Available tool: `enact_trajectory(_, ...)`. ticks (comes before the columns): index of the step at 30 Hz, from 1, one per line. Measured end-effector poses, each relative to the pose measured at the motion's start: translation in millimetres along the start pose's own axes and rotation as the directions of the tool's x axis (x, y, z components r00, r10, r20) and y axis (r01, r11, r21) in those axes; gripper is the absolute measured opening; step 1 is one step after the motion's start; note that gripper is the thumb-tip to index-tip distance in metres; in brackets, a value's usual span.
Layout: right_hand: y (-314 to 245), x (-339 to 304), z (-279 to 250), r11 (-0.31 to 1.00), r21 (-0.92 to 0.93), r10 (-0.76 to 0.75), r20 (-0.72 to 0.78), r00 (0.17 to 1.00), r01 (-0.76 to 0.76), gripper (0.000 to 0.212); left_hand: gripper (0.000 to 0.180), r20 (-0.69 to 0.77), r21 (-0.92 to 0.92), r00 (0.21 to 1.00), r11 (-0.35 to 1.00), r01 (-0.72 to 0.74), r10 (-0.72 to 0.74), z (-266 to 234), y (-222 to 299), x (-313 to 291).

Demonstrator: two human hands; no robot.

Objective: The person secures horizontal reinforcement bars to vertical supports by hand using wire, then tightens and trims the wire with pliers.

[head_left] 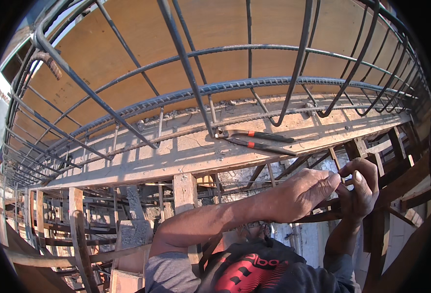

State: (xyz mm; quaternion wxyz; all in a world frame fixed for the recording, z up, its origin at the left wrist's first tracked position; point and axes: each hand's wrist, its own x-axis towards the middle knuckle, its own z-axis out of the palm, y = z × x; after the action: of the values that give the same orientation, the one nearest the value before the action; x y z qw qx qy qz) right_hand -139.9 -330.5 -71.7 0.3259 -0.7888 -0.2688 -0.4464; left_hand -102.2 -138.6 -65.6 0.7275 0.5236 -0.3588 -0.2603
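My left hand point(309, 194) reaches across to the right, thumb and fingers pressed together. Close against it, my right hand point(359, 189) is raised with its fingers bent and pinched. The fingertips of both hands meet or nearly meet; whatever they hold, if anything, is too small to make out. Just beyond them a pair of pincers point(269, 149) with black handles and orange bands lies on the wooden formwork board point(186, 151). The jaws rest beside the lower bars of a steel rebar cage point(196, 93), and neither hand touches the tool.
A tall tan formwork panel point(220, 29) stands behind the rebar cage. Under the board's near edge are upright timber posts point(184, 193) and crossing braces point(59, 261). A hooked bar end point(49, 63) sticks out at the upper left. Short wire bits lie on the board.
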Motion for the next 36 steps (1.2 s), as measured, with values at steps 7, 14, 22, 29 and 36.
enact_trajectory(7, 7.3, -4.3, -46.1, 0.939, -0.239, -0.117, 0.452, 0.884, 0.247, 0.051, 0.030, 0.005, 0.039, 0.974, 0.973, 0.227, -0.228, -6.9, -11.1, 6.8)
enact_trajectory(14, 6.0, -9.2, -63.5, 0.961, -0.228, -0.037, 0.447, 0.894, 0.154, 0.039, 0.027, 0.054, 0.346, 0.966, 0.913, 0.218, -0.252, -2.4, -7.8, 13.0)
enact_trajectory(22, 11.0, -16.9, -58.4, 0.988, 0.122, 0.013, 0.536, 0.844, -0.093, 0.037, 0.027, 0.126, 0.158, 0.877, 0.882, 0.443, -0.463, 3.2, 2.7, 6.7)
enact_trajectory(29, 30.1, -33.9, -53.3, 0.901, 0.386, 0.056, 0.350, 0.935, -0.198, 0.047, 0.031, 0.132, 0.062, 0.890, 0.899, 0.433, -0.437, 10.2, -9.9, 3.9)
enact_trajectory(36, 5.7, -120.6, -2.5, 0.037, 0.677, 0.422, 0.656, 0.625, -0.735, 0.078, 0.023, -0.120, 0.155, 0.992, 0.986, 0.060, -0.042, 26.0, -49.7, 9.6)
